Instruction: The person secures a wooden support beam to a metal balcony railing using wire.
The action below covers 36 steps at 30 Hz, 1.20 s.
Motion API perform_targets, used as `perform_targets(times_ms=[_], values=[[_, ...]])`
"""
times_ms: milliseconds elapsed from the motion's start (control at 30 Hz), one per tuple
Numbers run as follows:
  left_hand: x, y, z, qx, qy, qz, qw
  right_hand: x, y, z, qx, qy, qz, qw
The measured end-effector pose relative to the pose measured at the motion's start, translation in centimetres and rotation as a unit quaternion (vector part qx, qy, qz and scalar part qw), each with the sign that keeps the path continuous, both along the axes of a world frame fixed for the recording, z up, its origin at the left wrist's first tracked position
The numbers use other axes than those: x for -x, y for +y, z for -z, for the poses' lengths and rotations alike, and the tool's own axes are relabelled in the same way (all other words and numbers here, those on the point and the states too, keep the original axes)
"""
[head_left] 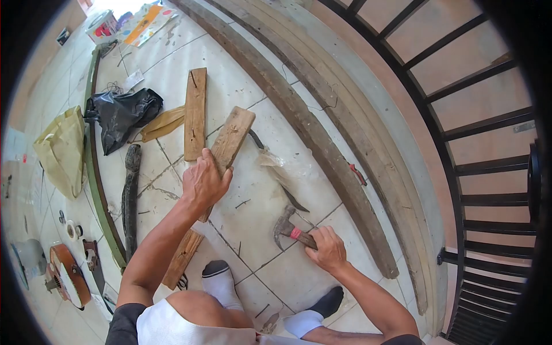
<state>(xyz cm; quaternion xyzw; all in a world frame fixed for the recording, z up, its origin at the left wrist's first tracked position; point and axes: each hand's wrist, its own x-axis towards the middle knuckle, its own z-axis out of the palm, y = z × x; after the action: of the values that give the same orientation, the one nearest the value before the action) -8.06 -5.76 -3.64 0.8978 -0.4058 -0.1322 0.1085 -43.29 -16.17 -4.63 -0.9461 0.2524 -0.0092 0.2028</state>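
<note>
My left hand (202,183) grasps the wooden plank (228,144) lying mid-floor on the tiled floor (259,190), while my right hand (329,248) is closed around the claw hammer (287,229) handle, its head resting just beside on the tiles.

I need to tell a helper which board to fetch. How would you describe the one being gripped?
On the tiled floor, left of the long beams, lie two short boards. It is the slanted board under the left hand, unlike the upright plank beside it.
</note>
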Motion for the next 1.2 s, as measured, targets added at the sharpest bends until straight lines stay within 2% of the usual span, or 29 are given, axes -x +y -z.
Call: perform_targets(times_ms=[200, 267, 333, 533, 600, 633, 700, 767, 833, 900, 967, 1033, 1067, 1100, 1167, 1200], values=[[-0.1, -0.7, -0.8, -0.066, 0.011, -0.033, 0.997, 0.5, 1.4, 1.9, 0.007, -0.026, -0.024, 0.999], [-0.2, -0.5, -0.1, -0.032, -0.004, -0.021, 0.999, 0.6, 1.8, 2.3, -0.011, -0.018, -0.029, 0.999], [-0.6, -0.3, 1.1, -0.004, -0.011, -0.009, 1.000, 0.9, 1.9, 2.6, 0.023, -0.008, -0.026, 0.999], [-1.1, -0.6, -1.8, -0.110, 0.034, 0.011, 0.993, 0.4, 1.2, 1.3, -0.018, -0.045, -0.025, 0.999], [-1.8, 1.5, -2.0, 0.001, -0.026, 0.059, 0.998, 0.6, 0.7, 0.6, -0.040, -0.031, -0.041, 0.998], [-2.1, 3.2, -2.6, -0.009, -0.022, 0.062, 0.998, 0.9, 0.6, 0.3, -0.051, -0.029, -0.037, 0.998], [-2.6, 6.8, -4.8, 0.153, 0.045, 0.090, 0.983, 0.9, -0.2, -0.1, -0.039, -0.054, -0.038, 0.997], [-2.1, 10.9, -5.6, 0.164, 0.108, 0.040, 0.980, 0.8, -1.0, -0.4, -0.041, -0.050, -0.029, 0.998], [-0.9, 15.3, -5.6, 0.103, 0.143, -0.023, 0.984, 0.5, -1.7, -0.4, -0.019, -0.071, -0.011, 0.997], [0.0, 19.7, -4.5, 0.090, 0.180, -0.022, 0.979, -0.3, -2.1, -0.8, -0.035, -0.068, 0.003, 0.997], [0.9, 24.3, -2.9, 0.047, 0.250, -0.113, 0.960, -0.9, -2.2, -1.0, -0.018, -0.084, -0.003, 0.996], [2.5, 27.6, -1.4, 0.011, 0.294, -0.114, 0.949, -1.9, -2.1, -1.5, -0.020, -0.091, -0.014, 0.996], [3.7, 27.8, -1.7, -0.043, 0.286, -0.108, 0.951, -2.2, -1.9, -1.6, -0.022, -0.098, -0.025, 0.995], [5.1, 27.5, -1.6, -0.044, 0.287, -0.107, 0.951, -2.4, -1.7, -1.6, -0.023, -0.097, -0.025, 0.995], [7.5, 27.0, -0.7, -0.090, 0.060, 0.013, 0.994, -2.9, -1.4, -1.3, -0.031, -0.081, -0.047, 0.995], [7.9, 27.3, 0.4, -0.098, 0.054, -0.003, 0.994, -2.9, -1.2, -1.3, -0.032, -0.081, -0.049, 0.995]])
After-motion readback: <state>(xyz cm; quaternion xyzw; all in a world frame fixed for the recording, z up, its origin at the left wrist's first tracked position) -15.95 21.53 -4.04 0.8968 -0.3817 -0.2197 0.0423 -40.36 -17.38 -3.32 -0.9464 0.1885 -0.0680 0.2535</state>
